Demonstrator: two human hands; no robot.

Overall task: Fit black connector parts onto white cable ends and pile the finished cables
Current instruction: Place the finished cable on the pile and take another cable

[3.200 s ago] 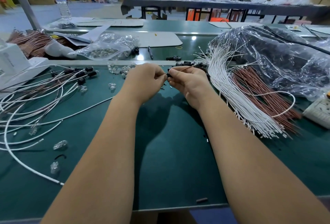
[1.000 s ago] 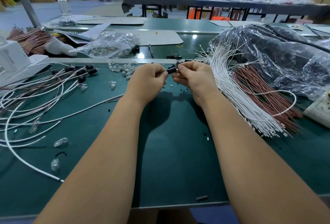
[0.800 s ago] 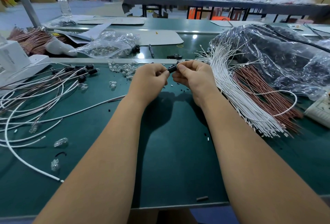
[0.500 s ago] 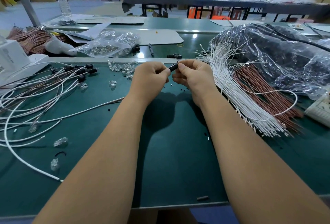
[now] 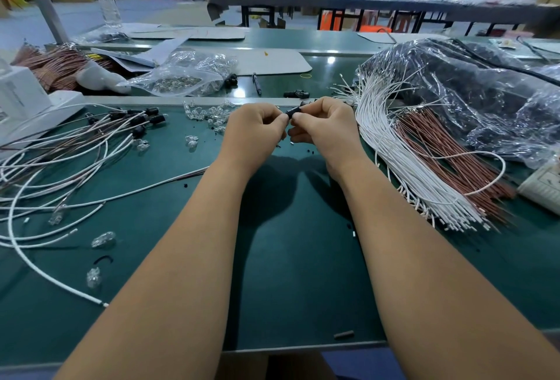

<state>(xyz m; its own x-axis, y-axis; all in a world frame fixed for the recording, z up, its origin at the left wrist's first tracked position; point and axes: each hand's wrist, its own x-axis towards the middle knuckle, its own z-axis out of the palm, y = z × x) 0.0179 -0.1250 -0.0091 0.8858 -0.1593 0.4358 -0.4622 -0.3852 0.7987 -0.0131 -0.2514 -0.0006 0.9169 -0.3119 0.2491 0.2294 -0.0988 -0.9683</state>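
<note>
My left hand (image 5: 254,128) and my right hand (image 5: 325,128) meet over the green table (image 5: 288,258), fingers curled. Between their fingertips they pinch a small black connector part (image 5: 293,111). A white and brown cable (image 5: 169,181) runs from under my left wrist to the left. Finished cables with black connectors (image 5: 142,118) lie in a loose pile on the left. A thick bundle of bare white cables (image 5: 403,155) with brown ones (image 5: 448,152) lies on the right. Loose black connector parts (image 5: 297,94) lie just beyond my hands.
Clear plastic pieces (image 5: 209,114) are scattered near my left hand and along the left. A clear bag of parts (image 5: 181,76) and a pen (image 5: 257,84) lie behind. A large plastic bag (image 5: 469,91) covers the right; a white box (image 5: 21,97) stands far left.
Both hands have shifted slightly away from me and keep working the black connector part between the fingertips. Little else has changed on the table.
</note>
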